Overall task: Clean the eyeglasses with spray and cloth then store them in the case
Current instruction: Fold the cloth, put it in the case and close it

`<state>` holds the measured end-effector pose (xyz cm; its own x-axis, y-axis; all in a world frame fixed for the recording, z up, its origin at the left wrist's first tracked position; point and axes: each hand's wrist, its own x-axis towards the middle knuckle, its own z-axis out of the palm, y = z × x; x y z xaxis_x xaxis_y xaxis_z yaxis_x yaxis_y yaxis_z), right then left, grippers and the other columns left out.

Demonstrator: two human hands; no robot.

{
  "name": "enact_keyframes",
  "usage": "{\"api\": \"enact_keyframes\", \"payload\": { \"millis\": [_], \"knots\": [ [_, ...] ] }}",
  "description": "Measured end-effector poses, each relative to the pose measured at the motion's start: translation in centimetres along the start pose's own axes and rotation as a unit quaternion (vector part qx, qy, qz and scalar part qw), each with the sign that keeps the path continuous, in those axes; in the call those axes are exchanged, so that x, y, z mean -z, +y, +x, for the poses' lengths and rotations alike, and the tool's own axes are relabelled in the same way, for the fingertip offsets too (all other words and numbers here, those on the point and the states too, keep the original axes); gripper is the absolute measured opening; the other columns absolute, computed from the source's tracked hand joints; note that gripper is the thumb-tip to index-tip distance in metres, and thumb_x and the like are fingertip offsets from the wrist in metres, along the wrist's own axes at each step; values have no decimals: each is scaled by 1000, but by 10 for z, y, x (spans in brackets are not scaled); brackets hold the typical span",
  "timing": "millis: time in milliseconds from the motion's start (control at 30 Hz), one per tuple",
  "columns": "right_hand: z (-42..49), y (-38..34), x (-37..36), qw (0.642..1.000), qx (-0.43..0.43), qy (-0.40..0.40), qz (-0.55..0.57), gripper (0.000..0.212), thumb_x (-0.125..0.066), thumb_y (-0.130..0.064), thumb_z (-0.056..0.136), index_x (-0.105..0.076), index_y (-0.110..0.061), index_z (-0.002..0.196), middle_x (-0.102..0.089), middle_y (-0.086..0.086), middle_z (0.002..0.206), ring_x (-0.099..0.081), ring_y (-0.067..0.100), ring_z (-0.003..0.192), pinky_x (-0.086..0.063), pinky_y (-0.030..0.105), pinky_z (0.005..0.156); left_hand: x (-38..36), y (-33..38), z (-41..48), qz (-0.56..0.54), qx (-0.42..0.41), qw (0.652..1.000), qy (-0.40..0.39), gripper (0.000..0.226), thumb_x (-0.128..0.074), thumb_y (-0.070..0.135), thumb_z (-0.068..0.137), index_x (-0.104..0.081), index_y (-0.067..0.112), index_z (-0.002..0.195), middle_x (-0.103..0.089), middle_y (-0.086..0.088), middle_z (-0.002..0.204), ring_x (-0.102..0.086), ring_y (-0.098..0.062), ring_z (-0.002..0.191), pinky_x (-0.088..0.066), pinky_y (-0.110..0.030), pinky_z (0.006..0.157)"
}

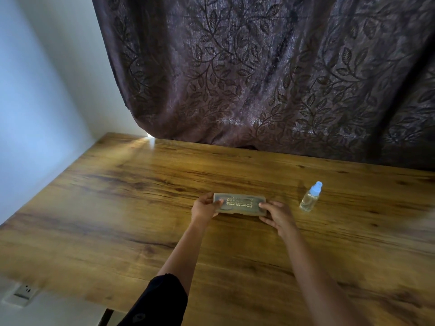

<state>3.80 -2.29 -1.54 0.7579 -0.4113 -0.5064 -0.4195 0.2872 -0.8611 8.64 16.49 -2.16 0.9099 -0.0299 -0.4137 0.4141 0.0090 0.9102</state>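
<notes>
head view. the worktop [117, 208] is a wood-grain surface. its far edge runs under a dark leaf-patterned curtain [259, 67], and its left edge runs along a pale wall [35, 90]. the near-left corner sits above a wall socket [22, 294]. bare surface lies on all sides of the task items, widest toward the left edge and toward the near edge.

the case [239, 204] lies flat near the middle of the worktop, well apart from the far and left edges. its long axis runs left to right, roughly parallel to the far edge, with the right end slightly nearer the person. the lid faces up and carries printed lettering too blurred to read. whether anything lies inside cannot be told.

the left hand [204, 207] grips the left end of the case, thumb on the lid and fingers curled round the end. the right hand [277, 216] grips the right end, thumb tip on the lid and fingers curled at the near side. a dark sleeve [162, 300] covers the left upper arm.

the spray bottle [310, 197] stands upright toward the right edge, near the right hand but apart from it. its cap is pale blue and its body clear.
</notes>
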Motion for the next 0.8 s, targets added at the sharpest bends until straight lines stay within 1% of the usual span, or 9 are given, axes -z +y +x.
{"api": "enact_keyframes", "payload": {
  "millis": [133, 200, 267, 333, 500, 567, 633, 700, 800],
  "knots": [
    [-4, 5, 3, 1000, 10, 15, -21, 37, -69, -6, 78, -59, 0, 113, -60, 19, 116, -60, 29, 104, -52, 32, 78, 0, 1, -2, 57, -21, 997, 46, 51, -75, 19, 75, -57, 15, 122, -65, -3, 115, -61, -20, 106, -48, -40, 98],
    [-5, 7, 2, 999, 14, 13, -26, 37, -70, -6, 78, -59, 1, 113, -61, 20, 114, -61, 29, 102, -52, 32, 79, 0, 2, -5, 81, -35, 995, 53, 50, -74, 20, 77, -57, 14, 123, -64, -3, 118, -60, -18, 107, -46, -37, 100],
    [-6, 8, 0, 999, 19, 11, -35, 38, -69, -6, 79, -58, 1, 114, -62, 20, 114, -62, 28, 101, -52, 31, 79, 1, 3, -9, 117, -54, 990, 63, 46, -72, 20, 79, -58, 11, 122, -63, -1, 115, -57, -15, 105, -44, -29, 98],
    [-6, 8, -2, 999, 25, 15, -40, 38, -69, -6, 79, -58, 1, 115, -62, 20, 114, -61, 28, 101, -52, 31, 80, 2, 4, -12, 145, -62, 985, 68, 43, -71, 19, 80, -59, 10, 120, -63, -1, 115, -55, -13, 102, -42, -25, 92],
    [-4, 9, -6, 998, 34, 22, -50, 36, -69, -6, 79, -59, 2, 112, -62, 20, 112, -62, 26, 97, -53, 31, 77, 5, 6, -12, 162, -56, 983, 64, 48, -73, 18, 78, -58, 12, 123, -62, -5, 122, -56, -18, 111, -42, -24, 93],
    [-4, 8, -8, 998, 34, 23, -53, 34, -69, -6, 79, -60, 3, 110, -63, 21, 111, -62, 26, 94, -54, 31, 75, 6, 6, -11, 160, -56, 983, 65, 49, -73, 18, 78, -57, 11, 124, -62, -6, 123, -56, -19, 112, -42, -26, 95],
    [-4, 8, -10, 997, 33, 23, -59, 33, -69, -6, 79, -60, 3, 109, -63, 21, 109, -62, 26, 94, -53, 31, 75, 7, 6, -11, 155, -56, 984, 64, 49, -72, 19, 79, -56, 11, 125, -61, -7, 124, -56, -20, 113, -43, -28, 97],
    [-4, 10, -11, 996, 33, 23, -74, 33, -70, -8, 79, -60, 2, 108, -63, 19, 108, -62, 24, 90, -54, 30, 75, 9, 5, -10, 157, -56, 983, 71, 45, -70, 19, 81, -57, 12, 123, -62, -8, 122, -57, -20, 109, -44, -29, 94],
    [-3, 13, -13, 994, 36, 25, -104, 32, -70, -12, 79, -61, -1, 108, -64, 17, 107, -63, 22, 86, -55, 31, 74, 10, 6, -9, 153, -50, 983, 93, 36, -65, 18, 85, -59, 15, 121, -63, -7, 118, -55, -15, 95, -42, -25, 80]
  ]
}}
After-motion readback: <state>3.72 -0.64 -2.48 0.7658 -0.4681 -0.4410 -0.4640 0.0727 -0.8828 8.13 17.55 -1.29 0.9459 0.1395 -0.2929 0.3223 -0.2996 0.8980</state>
